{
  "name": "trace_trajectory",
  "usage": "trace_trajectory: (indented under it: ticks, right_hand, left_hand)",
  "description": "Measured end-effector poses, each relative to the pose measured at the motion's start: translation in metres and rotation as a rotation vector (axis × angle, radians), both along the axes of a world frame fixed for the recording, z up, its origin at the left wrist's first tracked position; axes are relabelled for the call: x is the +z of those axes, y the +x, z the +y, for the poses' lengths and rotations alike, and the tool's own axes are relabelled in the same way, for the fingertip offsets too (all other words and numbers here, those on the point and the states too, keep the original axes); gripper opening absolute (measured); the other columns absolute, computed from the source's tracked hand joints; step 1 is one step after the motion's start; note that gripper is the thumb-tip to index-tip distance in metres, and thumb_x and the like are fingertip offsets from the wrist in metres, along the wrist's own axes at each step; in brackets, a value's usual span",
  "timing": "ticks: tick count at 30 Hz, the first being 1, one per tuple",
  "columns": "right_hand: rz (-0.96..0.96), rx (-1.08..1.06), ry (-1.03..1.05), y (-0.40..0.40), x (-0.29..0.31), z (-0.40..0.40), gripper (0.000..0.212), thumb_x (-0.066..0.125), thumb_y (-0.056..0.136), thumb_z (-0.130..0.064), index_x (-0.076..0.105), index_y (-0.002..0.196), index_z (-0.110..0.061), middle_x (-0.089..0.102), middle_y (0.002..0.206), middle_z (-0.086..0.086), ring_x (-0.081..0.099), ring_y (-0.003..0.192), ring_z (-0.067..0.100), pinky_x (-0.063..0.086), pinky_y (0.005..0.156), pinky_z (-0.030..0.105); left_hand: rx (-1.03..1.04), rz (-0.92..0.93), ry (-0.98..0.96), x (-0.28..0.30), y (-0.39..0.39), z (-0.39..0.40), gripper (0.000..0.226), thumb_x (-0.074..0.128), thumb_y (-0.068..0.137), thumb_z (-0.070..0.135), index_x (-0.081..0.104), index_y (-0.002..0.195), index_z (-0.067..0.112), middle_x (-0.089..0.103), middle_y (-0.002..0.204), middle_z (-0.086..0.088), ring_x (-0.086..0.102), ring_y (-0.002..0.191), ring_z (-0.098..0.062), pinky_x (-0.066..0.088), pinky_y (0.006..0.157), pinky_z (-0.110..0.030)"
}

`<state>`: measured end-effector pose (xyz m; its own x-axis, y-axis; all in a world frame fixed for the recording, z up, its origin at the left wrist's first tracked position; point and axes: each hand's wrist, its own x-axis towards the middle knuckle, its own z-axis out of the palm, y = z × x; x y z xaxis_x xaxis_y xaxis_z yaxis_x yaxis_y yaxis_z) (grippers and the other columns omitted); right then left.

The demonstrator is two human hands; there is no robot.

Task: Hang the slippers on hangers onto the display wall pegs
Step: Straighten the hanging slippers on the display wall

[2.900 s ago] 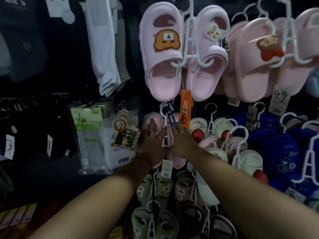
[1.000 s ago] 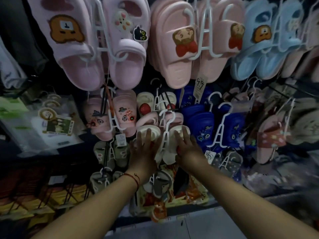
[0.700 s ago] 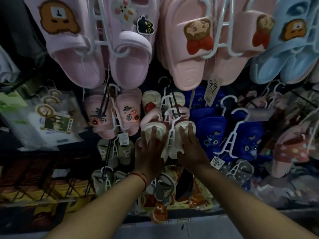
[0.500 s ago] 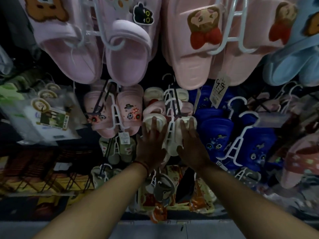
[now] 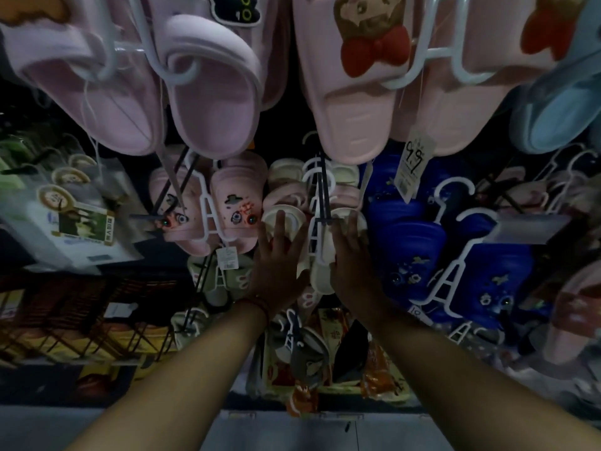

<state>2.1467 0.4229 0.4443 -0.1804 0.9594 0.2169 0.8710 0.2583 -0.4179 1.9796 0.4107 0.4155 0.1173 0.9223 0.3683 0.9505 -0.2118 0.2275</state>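
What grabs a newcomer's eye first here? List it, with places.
Big pink slippers on white hangers fill the top, one bearing a red-bowed character. At centre, the left hand and right hand lie flat on a cream slipper pair at a black peg. Royal-blue slippers hang to their right.

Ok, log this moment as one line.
stage: hanging | left hand: flat on cream slippers | right hand: flat on same pair | white hanger: between hands | peg: above
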Motion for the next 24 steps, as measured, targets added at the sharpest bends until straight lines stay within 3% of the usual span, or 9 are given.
trace_trajectory:
  ticks: [3,7,10,12,14,16,20,21,24]
  right_hand:
    - [0.05,-0.032,0.068,-0.003,-0.006,-0.014,0.094,0.054,0.085,0.004,0.008,0.16,-0.029,-0.01,0.168,0.0,-0.005,0.153,0.036,0.019,0.121,0.054]
    - [0.151,-0.048,0.098,-0.001,-0.011,-0.03,0.089,0.06,0.089,-0.017,0.007,0.16,-0.024,-0.005,0.169,0.003,-0.005,0.155,0.031,0.018,0.122,0.054]
    - [0.433,-0.117,0.08,-0.003,-0.01,-0.044,0.086,0.06,0.093,-0.029,0.006,0.16,-0.024,-0.004,0.169,0.001,0.0,0.155,0.02,0.02,0.123,0.044]
    - [0.572,-0.197,0.052,-0.005,-0.011,-0.046,0.089,0.065,0.093,-0.027,0.008,0.161,-0.02,0.005,0.168,0.003,0.009,0.154,0.019,0.021,0.124,0.042]
    - [0.652,-0.277,0.031,-0.008,-0.01,-0.043,0.093,0.067,0.088,-0.034,0.01,0.16,-0.019,0.016,0.166,0.003,0.019,0.152,0.02,0.025,0.122,0.045]
    - [0.713,-0.378,-0.037,-0.011,-0.007,-0.033,0.095,0.067,0.086,-0.039,0.01,0.16,-0.02,0.02,0.165,0.003,0.022,0.151,0.021,0.027,0.121,0.045]
    - [0.728,-0.397,-0.105,-0.023,-0.006,-0.023,0.097,0.064,0.086,-0.045,0.003,0.16,-0.029,0.019,0.165,0.001,0.024,0.15,0.022,0.028,0.12,0.048]
    - [0.726,-0.395,-0.107,-0.024,-0.005,-0.022,0.096,0.064,0.088,-0.042,0.003,0.16,-0.028,0.017,0.166,0.002,0.023,0.15,0.022,0.027,0.12,0.048]
    - [0.727,-0.396,-0.135,-0.022,-0.001,-0.018,0.093,0.063,0.093,-0.034,0.001,0.161,-0.025,0.012,0.167,0.003,0.018,0.151,0.022,0.022,0.123,0.043]
  left_hand:
    - [-0.063,-0.232,0.022,-0.009,0.0,-0.02,0.094,0.06,0.087,0.049,0.002,0.16,0.037,-0.018,0.167,-0.005,-0.014,0.153,-0.042,0.035,0.11,-0.067]
    - [0.067,-0.732,0.056,-0.01,0.015,-0.043,0.091,0.064,0.095,0.042,0.002,0.161,0.032,-0.009,0.168,-0.001,-0.011,0.153,-0.009,0.027,0.12,-0.042]
    - [0.173,-1.053,-0.019,-0.008,0.025,-0.042,0.098,0.073,0.091,0.037,0.0,0.156,0.037,0.001,0.169,-0.002,0.004,0.146,0.0,0.021,0.116,-0.022]
    - [0.186,-1.198,-0.08,-0.008,0.025,-0.035,0.101,0.077,0.088,0.037,0.004,0.158,0.036,0.007,0.169,-0.001,0.018,0.144,-0.003,0.026,0.111,-0.018]
    - [0.181,-1.25,-0.084,-0.008,0.024,-0.027,0.107,0.081,0.084,0.038,0.007,0.162,0.028,0.016,0.167,-0.002,0.028,0.148,-0.015,0.034,0.114,-0.03]
    - [0.187,-1.227,-0.062,-0.006,0.024,-0.02,0.108,0.083,0.083,0.034,0.01,0.162,0.02,0.024,0.164,-0.006,0.032,0.147,-0.021,0.036,0.113,-0.03]
    - [0.245,-1.15,-0.056,-0.003,0.029,-0.01,0.104,0.082,0.085,0.027,0.012,0.162,0.015,0.028,0.162,-0.011,0.032,0.142,-0.017,0.024,0.094,0.007]
    - [0.253,-1.134,-0.05,-0.004,0.03,-0.009,0.104,0.082,0.085,0.03,0.013,0.162,0.015,0.029,0.161,-0.011,0.034,0.142,-0.018,0.026,0.098,0.003]
    - [0.243,-1.114,-0.068,-0.009,0.029,-0.007,0.107,0.082,0.083,0.04,0.012,0.161,0.02,0.032,0.161,-0.01,0.038,0.144,-0.023,0.037,0.113,-0.03]
